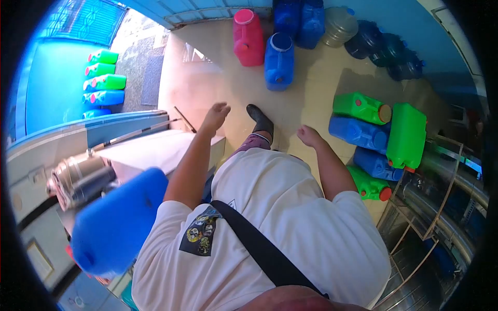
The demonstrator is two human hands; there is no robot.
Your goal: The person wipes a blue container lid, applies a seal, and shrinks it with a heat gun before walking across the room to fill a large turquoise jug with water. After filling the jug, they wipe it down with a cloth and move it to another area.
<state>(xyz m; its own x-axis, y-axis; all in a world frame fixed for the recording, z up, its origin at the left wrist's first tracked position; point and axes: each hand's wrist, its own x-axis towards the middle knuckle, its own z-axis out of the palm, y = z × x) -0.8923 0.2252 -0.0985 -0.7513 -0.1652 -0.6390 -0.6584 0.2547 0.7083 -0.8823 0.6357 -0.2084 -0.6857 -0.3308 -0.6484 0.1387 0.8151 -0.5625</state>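
Note:
My left hand (217,115) hangs in the air over the pale tiled floor, its fingers loosely bent and somewhat apart, holding nothing. Lower and to the right, my right hand (309,136) is curled closed with nothing visible in it. Between the two hands a dark boot (261,122) shows on the floor. Ahead stand a pink jug (248,39) and a blue jug (279,65). Nearest to my right hand, though apart from it, is a group with a blue jug (358,133) lying beside green jugs (407,136).
A large blue jug (122,220) is close at my left, by a white surface (150,150). Round clear bottles (340,27) line the wall at the top right. A metal rack (430,192) stands at the right. More jugs (106,82) are outside the doorway.

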